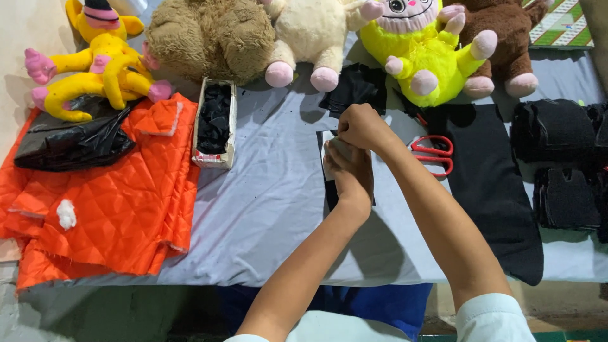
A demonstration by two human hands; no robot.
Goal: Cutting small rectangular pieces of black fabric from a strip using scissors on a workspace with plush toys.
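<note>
Left hand (350, 174) and right hand (361, 126) both closed, pinching white pattern piece (330, 152) onto black fabric (330, 190), frame centre; keeping edges aligned flat advisable.

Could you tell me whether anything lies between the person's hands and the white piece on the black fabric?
Nothing visible does: the left hand and right hand are both already on the white piece. The red scissors lie off to the side.

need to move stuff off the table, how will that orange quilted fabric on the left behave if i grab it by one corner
The orange quilted fabric would probably go floppy and drape, since it already lies in folds and hangs over the table edge. It looks padded, so likely bulky but light. The black plastic bag resting on it would probably slide off.
</note>
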